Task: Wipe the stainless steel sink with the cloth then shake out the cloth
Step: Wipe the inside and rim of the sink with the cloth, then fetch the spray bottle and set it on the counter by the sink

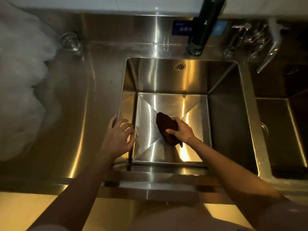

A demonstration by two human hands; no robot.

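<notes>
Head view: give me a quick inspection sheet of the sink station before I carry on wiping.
Surface: stainless steel counter, reflective.
Job's things: sink basin; dark cloth pressed on its floor.
Clutter: glass at back left; dark bottle behind the sink; metal utensils at back right; white bag-like mass on the left.
Grippers: right hand grips the cloth; left hand rests open on the sink's left rim.
Cables: nothing seen.
Surroundings: second basin to the right; blue labels on the backsplash.

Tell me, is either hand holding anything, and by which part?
The right hand grips the crumpled dark brown cloth at its nearer end, down in the steel sink. The left hand holds nothing.
</notes>
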